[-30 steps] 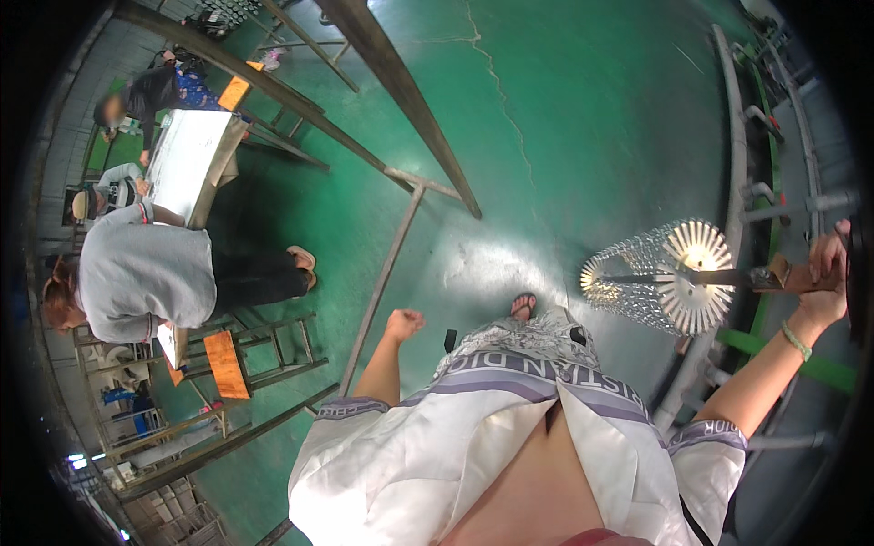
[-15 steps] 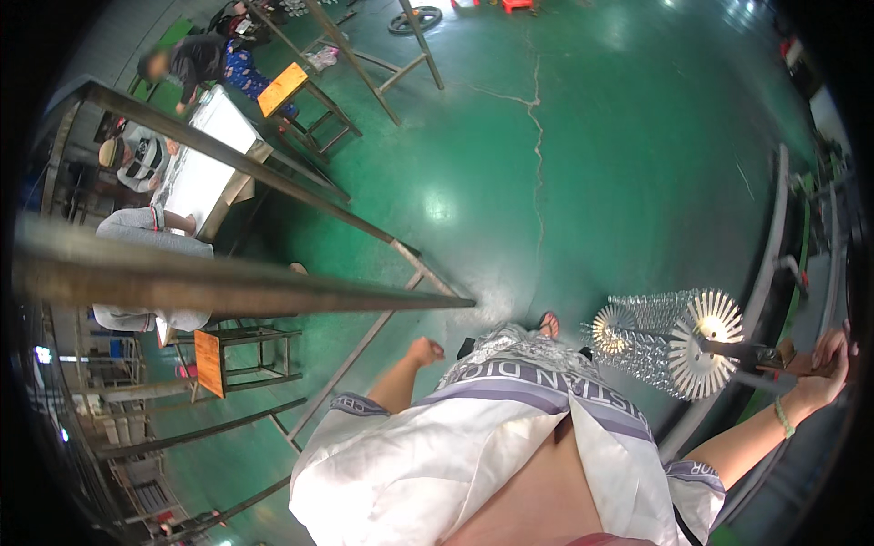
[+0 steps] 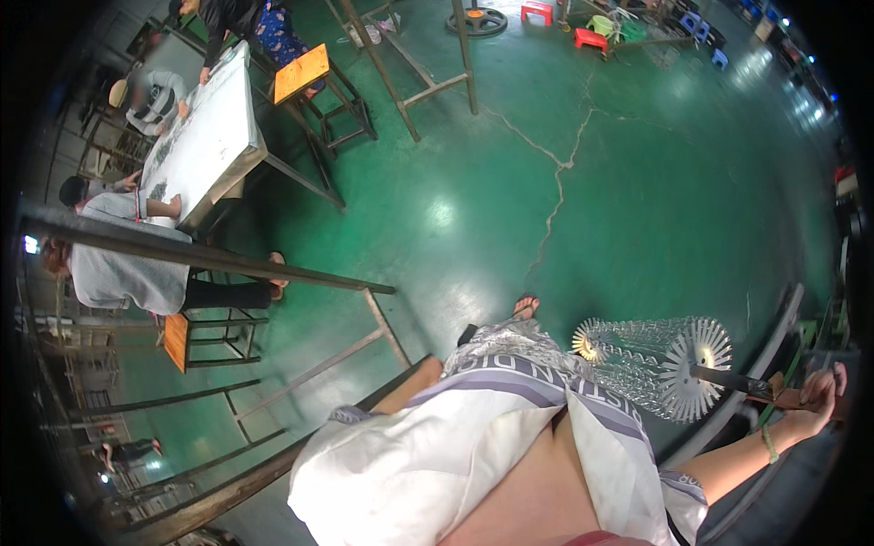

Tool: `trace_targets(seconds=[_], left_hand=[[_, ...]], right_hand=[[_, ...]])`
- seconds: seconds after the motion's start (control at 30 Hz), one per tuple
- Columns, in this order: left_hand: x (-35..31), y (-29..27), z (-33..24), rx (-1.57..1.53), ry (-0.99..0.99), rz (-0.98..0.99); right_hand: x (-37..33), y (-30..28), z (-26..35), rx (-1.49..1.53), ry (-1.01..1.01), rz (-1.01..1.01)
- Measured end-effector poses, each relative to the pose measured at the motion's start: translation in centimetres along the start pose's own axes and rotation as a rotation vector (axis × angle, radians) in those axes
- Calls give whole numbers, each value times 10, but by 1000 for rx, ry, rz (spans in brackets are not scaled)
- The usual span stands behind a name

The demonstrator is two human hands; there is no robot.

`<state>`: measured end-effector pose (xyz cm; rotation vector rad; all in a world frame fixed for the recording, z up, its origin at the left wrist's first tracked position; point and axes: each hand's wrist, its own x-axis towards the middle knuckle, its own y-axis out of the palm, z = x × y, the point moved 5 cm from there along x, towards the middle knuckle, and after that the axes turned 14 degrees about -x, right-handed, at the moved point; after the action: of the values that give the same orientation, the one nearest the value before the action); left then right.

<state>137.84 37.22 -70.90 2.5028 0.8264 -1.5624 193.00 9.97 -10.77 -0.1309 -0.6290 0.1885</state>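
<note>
At the right, my right hand (image 3: 818, 397) is closed round the end of a dark rod, a beaded bracelet on its wrist. The rod belongs to a rack with two pale slotted discs (image 3: 696, 369). Many shiny metal chains or wire strands (image 3: 628, 350) stretch between the discs. The rack hangs beside my right leg, above the green floor. My left hand (image 3: 424, 371) is low at my left side, next to a metal frame bar, partly covered by my clothing. Its fingers cannot be made out.
Metal frames (image 3: 228, 250) stand close on my left. Beyond them, several people work at a white-topped table (image 3: 214, 136), with wooden-topped stools (image 3: 302, 73) nearby. Red stools (image 3: 590, 40) and a black wheel (image 3: 476, 23) lie far ahead. A grey rail (image 3: 774, 332) runs along the right.
I have walked forward and the view has turned; the near frame bar has slid back past my left side. The rack stays in my right hand. My left hand has swung back toward my body.
</note>
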Motion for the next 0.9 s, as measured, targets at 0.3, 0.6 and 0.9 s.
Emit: trace_targets(seconds=[0.3, 0.6, 0.9], left_hand=[[146, -140, -269, -267, 197, -306], [237, -134, -381, -357, 74, -337], [288, -146, -447, -549, -193, -375]], right_hand=[[186, 149, -103, 123, -21, 75], [360, 339, -187, 163, -85, 133], [505, 545, -260, 271, -72, 270]])
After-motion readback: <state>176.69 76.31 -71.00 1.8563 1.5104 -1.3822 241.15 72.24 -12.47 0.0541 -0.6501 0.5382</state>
